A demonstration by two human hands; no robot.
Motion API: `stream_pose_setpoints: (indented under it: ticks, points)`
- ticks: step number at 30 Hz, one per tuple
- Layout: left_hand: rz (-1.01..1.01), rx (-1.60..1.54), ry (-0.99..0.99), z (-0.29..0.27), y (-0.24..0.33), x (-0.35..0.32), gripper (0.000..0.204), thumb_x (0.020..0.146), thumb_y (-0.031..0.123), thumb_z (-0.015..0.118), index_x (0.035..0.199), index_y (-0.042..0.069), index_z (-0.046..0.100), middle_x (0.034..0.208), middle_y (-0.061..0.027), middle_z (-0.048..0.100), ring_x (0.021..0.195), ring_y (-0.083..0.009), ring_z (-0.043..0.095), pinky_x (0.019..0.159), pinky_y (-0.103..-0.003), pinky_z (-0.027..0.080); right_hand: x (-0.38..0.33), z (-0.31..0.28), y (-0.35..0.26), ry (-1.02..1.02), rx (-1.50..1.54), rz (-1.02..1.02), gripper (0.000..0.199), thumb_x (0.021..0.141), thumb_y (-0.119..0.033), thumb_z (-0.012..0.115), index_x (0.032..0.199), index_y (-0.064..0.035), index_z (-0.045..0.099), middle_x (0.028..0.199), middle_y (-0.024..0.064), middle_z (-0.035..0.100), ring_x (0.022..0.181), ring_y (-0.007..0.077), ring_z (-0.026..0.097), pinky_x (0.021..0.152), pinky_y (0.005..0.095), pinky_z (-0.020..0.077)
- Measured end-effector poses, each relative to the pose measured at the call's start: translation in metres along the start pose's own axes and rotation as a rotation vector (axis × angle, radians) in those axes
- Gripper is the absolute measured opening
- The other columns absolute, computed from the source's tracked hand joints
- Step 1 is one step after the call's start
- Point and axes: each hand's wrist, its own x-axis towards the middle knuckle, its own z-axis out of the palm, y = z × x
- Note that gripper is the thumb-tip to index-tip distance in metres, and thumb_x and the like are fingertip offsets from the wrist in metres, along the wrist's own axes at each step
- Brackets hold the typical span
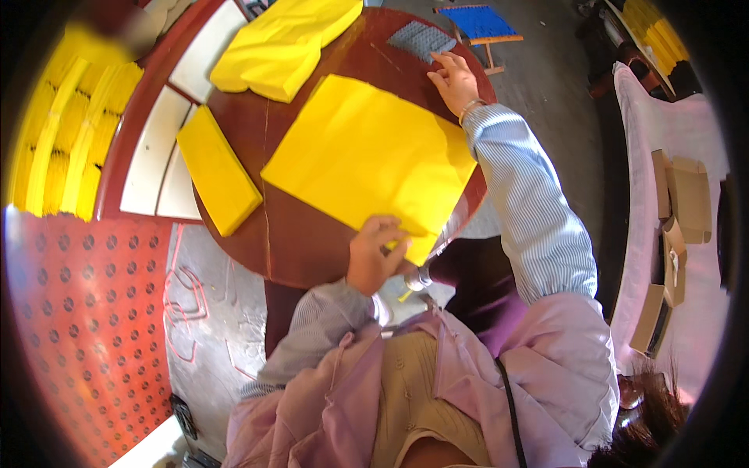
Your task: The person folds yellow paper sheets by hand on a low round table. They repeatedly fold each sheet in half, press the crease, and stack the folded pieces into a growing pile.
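Sheet (pixel 359 148), yellow, perhaps against left fingers (pixel 381 223)

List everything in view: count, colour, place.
table: 1, brown, centre
sheets: count unclear, yellow, on table
block: 1, yellow, table's left
crumpled piece: 1, yellow, upper table
pad: 1, grey, upper table
stool: 1, blue top, beyond table
panels: at least 2, white, left
bundles: several, yellow, far left
patterned surface: 1, red, lower left
cover: 1, pink, right
cartons: several, brown, on cover
sleeves: 2, striped, forearms
jacket: 1, pink, torso
left hand: 1, bare, at sheets' edge
right hand: 1, bare, by pad
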Motion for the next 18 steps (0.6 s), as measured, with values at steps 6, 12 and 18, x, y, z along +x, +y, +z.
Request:
stream_pose_setpoints:
  ticks: [6,12,18]
  points:
    - [-0.021,-0.046,-0.033,-0.003,0.012,0.007,0.017,0.085,0.007,0.082,0.102,0.006,0.082,0.113,-0.0148,0.071,0.098,-0.027,0.073,0.08,-0.033,0.059,0.067,0.04,0.046,0.001,-0.488,-0.097,0.033,0.099,-0.024,0.075,0.131,-0.0151,0.074,0.136,0.0139,0.065,0.118,0.0348,0.068,0.107,0.0431,0.0534]
    - [-0.059,-0.03,-0.062,-0.004,0.015,0.005,0.016,0.085,0.007,0.081,0.101,0.005,0.082,0.114,-0.0158,0.07,0.096,-0.0271,0.073,0.08,-0.033,0.059,0.078,0.028,0.062,0.018,-0.405,-0.025,0.022,0.09,-0.027,0.082,0.108,-0.0133,0.079,0.115,0.0145,0.076,0.105,0.037,0.073,0.093,0.0464,0.0588]
    - [0.045,-0.016,0.027,0.002,-0.003,0.006,0.016,0.083,0.008,0.086,0.093,0.001,0.076,0.11,-0.017,0.074,0.094,-0.0291,0.075,0.075,-0.034,0.059,0.047,0.006,0.042,0.273,-0.385,-0.271,0.045,0.092,-0.051,0.081,0.112,-0.011,0.077,0.108,0.0117,0.079,0.098,0.0319,0.077,0.088,0.0427,0.0612]
